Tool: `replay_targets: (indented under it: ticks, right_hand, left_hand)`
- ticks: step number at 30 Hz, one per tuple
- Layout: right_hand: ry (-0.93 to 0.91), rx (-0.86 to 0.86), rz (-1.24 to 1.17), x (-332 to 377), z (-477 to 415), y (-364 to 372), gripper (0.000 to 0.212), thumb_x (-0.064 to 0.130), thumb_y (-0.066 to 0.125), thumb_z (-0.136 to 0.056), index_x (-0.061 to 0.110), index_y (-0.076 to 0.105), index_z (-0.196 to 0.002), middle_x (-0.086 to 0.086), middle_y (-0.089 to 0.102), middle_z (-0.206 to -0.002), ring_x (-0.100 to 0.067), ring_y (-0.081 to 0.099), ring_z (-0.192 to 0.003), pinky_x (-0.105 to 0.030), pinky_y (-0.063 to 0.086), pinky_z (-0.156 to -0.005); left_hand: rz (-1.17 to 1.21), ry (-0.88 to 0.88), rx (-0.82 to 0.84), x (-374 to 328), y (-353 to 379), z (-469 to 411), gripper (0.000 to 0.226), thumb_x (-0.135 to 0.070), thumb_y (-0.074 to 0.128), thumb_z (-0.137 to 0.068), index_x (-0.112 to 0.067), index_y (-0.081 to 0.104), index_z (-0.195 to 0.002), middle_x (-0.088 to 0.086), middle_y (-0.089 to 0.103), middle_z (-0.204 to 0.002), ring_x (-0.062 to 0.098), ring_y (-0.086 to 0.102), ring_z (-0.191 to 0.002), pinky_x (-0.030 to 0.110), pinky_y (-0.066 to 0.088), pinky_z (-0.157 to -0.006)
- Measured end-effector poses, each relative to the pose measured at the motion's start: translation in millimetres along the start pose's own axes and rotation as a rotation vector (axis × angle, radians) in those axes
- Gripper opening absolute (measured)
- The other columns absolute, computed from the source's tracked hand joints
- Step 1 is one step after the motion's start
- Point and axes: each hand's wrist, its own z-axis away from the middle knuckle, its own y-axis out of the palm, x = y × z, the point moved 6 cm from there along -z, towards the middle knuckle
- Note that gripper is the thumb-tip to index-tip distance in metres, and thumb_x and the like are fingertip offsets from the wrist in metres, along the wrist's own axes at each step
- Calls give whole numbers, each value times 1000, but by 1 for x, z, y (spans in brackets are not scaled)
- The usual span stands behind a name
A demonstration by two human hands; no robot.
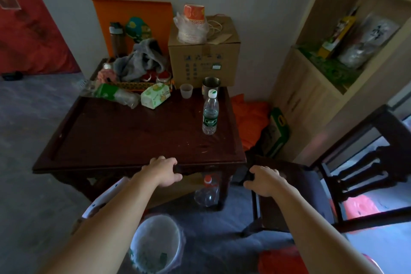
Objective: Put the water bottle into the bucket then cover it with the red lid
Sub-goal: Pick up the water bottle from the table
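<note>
A clear water bottle with a green label and white cap stands upright on the right side of the dark wooden table. On the floor below, a white bucket lined with a plastic bag stands open. A red object lies on the floor at the lower right; I cannot tell whether it is the lid. My left hand rests on the table's front edge, fingers curled over it, holding nothing else. My right hand hovers with fingers spread over the chair's corner, empty.
A dark wooden chair stands at the right. The table's back holds a cardboard box, a metal cup, a small plastic cup, a tissue pack and clutter. An empty red-capped bottle stands under the table. Shelves rise at the right.
</note>
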Motion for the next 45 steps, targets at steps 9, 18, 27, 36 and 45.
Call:
replay_targets:
  ticks: [9,18,27,36,45]
  right_hand:
    - [-22,19,-11,15,-40,-8,46,43,58,-93,24,55,-135,-10,52,-141,-36,43,-133,-53,36,-112]
    - [-70,25,-22,26,-90,-41,41,41,60,-92,21,59,-128,-9,57,-132,-33,49,-127,-52,40,-109]
    - [-85,79,14,6,-145,-66,42,43,60,-91,23,58,-128,-8,55,-137,-34,46,-129,-51,42,-108]
    - [-163,121,38,22,-183,-67,51,43,61,-93,19,52,-137,-10,49,-144,-35,41,-134,-51,40,-109]
    - [-151,153,50,43,-211,-69,56,42,61,-93,21,46,-143,-10,48,-146,-33,38,-136,-50,39,-109]
  left_hand:
    - [21,0,44,5,-7,-30,63,-52,54,-86,-28,37,-142,9,38,-147,33,35,-133,50,35,-108]
    - [38,-51,53,-7,-33,-63,62,-51,53,-88,-28,35,-143,8,33,-149,31,32,-135,49,36,-107]
    - [27,-95,78,-43,-42,-103,63,-50,52,-89,-27,32,-144,8,31,-152,31,32,-137,49,35,-108]
    - [37,-163,84,-45,-43,-126,63,-51,52,-89,-29,33,-144,7,31,-152,30,32,-137,47,35,-107]
    - [47,-132,90,-40,-61,-164,64,-50,52,-89,-27,31,-145,8,27,-155,31,28,-140,50,33,-111]
